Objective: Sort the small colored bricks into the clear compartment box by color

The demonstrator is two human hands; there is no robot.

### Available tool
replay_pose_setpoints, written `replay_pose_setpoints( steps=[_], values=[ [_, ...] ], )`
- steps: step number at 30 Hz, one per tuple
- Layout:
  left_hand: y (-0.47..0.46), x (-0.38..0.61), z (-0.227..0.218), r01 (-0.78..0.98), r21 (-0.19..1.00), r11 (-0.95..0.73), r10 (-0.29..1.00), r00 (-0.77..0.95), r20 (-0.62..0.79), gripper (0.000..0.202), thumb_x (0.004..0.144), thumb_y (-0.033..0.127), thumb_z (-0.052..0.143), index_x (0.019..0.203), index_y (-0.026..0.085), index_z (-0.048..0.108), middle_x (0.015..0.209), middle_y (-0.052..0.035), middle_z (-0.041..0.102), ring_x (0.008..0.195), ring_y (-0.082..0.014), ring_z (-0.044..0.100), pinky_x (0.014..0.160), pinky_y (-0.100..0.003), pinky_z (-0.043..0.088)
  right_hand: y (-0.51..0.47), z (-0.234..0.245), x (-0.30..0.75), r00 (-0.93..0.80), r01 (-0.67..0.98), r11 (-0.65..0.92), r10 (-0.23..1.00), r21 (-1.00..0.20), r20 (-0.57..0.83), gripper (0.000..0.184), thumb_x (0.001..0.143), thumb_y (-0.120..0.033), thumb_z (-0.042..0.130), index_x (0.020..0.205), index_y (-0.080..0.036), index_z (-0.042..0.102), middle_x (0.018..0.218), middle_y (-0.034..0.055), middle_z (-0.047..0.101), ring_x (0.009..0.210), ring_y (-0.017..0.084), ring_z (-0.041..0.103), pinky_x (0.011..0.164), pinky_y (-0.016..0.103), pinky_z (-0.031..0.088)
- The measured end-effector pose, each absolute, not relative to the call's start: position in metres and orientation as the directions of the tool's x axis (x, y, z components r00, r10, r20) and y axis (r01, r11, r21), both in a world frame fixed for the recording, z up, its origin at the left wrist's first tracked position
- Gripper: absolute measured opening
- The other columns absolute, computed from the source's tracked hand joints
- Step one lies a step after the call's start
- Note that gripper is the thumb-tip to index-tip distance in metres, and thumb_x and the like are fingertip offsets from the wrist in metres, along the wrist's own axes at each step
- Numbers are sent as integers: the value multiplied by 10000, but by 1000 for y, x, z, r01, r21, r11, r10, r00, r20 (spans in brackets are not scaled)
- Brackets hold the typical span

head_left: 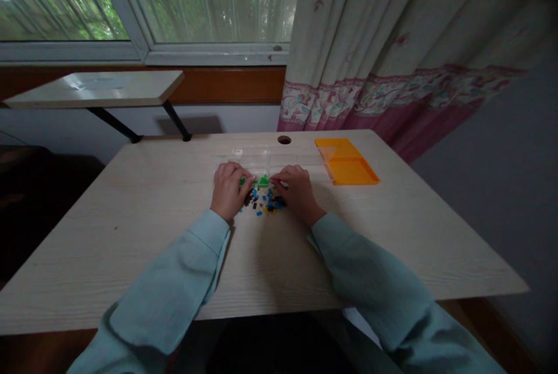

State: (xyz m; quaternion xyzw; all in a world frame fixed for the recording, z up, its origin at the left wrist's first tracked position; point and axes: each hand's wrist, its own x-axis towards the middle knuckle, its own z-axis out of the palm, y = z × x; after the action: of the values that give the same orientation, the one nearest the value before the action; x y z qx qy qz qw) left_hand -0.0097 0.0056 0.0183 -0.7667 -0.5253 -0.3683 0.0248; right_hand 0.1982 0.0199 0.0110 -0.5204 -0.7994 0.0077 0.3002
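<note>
Small loose toy bricks [265, 204] in blue, black, brown, yellow and other colours lie in a pile on the table between my hands. Green pieces [263, 181] are at the far side of the pile. My left hand [229, 191] is curled at the left of it, thumb and fingers closed, with a bit of green showing among them. From the right, my right hand [299, 191] reaches in with thumb and forefinger pinched beside the green pieces. What lies in its fingertips is too small to make out. A clear plastic tray [253, 156] lies just beyond both hands.
An orange plastic case [351, 167] lies at the right back of the wooden table [174, 234], with a clear part along its left side. Behind it hangs a curtain [340, 71]. A raised shelf [126, 88] on black legs stands at the back left, and a cable hole [284, 139] is near the back edge.
</note>
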Motion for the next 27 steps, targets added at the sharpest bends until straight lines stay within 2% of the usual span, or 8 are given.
replay_pose_setpoints(
  steps=[27],
  values=[
    [16, -33, 10, 849, 340, -404, 807, 155, 570, 236, 929, 387, 545, 861, 193, 660, 948, -77, 582, 968, -245, 495, 877, -409, 394, 23, 4, 196, -286, 803, 481, 829, -351, 480, 234, 940, -379, 560, 910, -249, 752, 847, 28, 660, 881, 187, 516, 758, 326, 284]
  ],
)
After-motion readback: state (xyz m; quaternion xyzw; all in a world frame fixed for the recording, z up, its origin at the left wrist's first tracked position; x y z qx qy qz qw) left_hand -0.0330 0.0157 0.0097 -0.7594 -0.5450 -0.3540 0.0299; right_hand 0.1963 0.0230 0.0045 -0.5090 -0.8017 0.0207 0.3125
